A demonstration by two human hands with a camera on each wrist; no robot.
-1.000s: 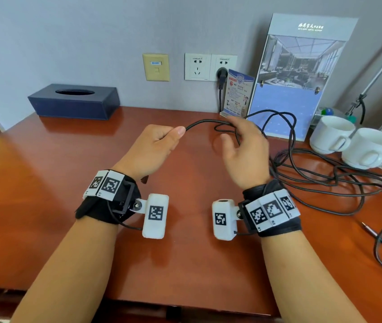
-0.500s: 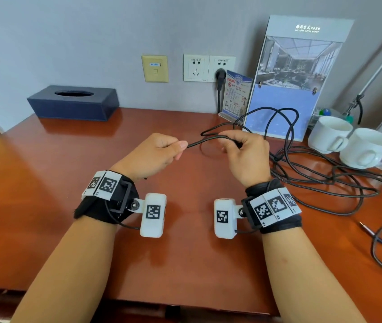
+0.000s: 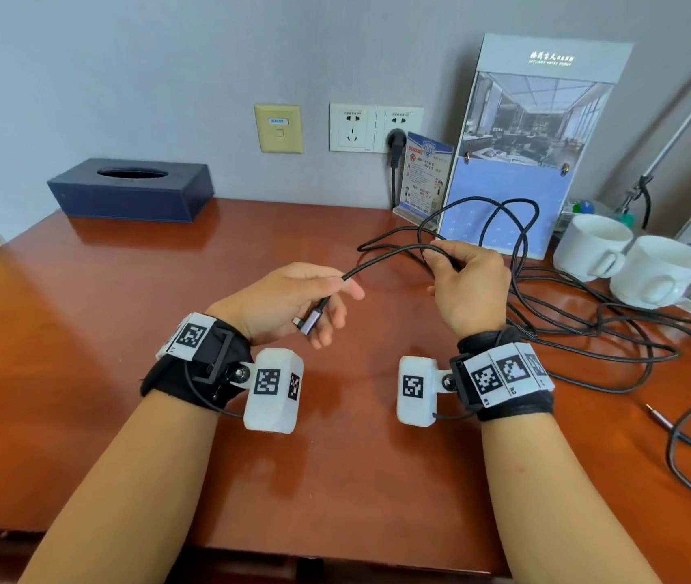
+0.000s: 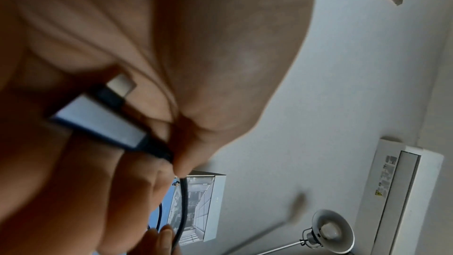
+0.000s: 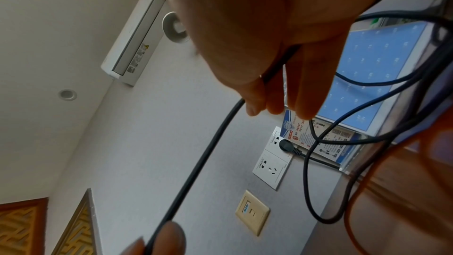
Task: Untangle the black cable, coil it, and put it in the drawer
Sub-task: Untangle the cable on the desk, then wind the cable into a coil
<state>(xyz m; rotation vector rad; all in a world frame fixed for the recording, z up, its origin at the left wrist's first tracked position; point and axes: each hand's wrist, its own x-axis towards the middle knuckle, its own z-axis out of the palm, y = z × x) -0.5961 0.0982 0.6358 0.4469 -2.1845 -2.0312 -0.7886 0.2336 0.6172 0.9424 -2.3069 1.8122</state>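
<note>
Coiling barely starting: left hand [image 3: 293, 301] pinching black cable [image 3: 381, 263] near its plug, right hand [image 3: 468, 284] gripping one loop; tangle lying at frame right, drawer unseen.

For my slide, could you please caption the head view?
Left hand pinches the black cable near its connector while the right hand grips a loop above the wooden desk.
</note>
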